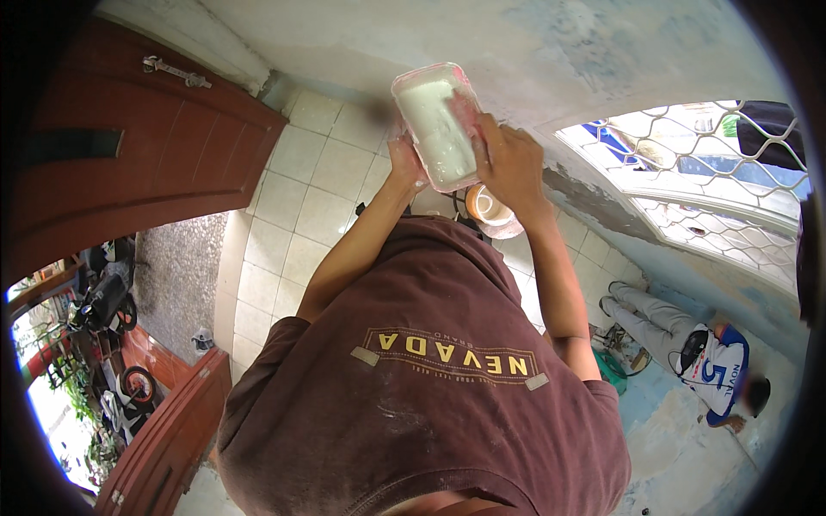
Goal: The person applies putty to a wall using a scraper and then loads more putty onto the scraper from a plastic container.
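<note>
Rectangular clear plastic tub (435, 125), pink-tinged rim, filled with thick white paste; held up in front of the chest, well above the tiled floor (292, 215), close to the pale plastered wall (516, 52). Left hand (404, 163) grips the tub's near left corner from below. Right hand (509, 163) is clasped along its right long side, fingers curled over the rim. Just below the tub, between the forearms, a small round orange-and-white container (490, 209), partly hidden. Left: dark red wooden door (155, 146). Right: arched window with metal mesh (705, 181). Lower right: another person (697, 353) crouched by the wall.
</note>
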The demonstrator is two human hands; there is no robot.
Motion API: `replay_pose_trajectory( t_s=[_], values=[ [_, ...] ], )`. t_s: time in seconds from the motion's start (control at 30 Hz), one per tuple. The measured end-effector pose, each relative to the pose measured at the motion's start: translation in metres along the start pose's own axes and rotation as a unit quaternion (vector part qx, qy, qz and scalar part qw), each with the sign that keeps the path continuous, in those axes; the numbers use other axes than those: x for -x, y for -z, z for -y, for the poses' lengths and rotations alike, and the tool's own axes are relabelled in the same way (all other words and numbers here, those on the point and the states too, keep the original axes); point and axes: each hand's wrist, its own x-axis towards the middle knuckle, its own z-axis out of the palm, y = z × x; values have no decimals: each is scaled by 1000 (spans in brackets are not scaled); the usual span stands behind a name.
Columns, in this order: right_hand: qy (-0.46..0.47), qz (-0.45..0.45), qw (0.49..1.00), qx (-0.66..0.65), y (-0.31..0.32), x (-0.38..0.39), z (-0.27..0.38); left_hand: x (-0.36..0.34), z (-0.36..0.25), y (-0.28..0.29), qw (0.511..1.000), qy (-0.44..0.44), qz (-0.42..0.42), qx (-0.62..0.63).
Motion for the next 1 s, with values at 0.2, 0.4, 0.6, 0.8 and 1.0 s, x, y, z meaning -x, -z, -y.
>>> replay_pose_trajectory(
  t_s=[0.2,0.4,0.6,0.8,1.0],
  values=[
    [-25,-34,998,-44,19,-7,9,2,-2,3,1000,-6,-1,-8],
    [-10,-25,998,-50,8,-7,18,3,1,7,998,27,13,51],
    [-9,-14,1000,18,-7,-15,8,4,2,10,994,55,47,85],
    [-7,-6,1000,-14,0,-13,20,5,2,13,998,29,26,52],
    [2,17,999,28,-9,-15,14,6,2,5,998,31,18,44]
  ],
)
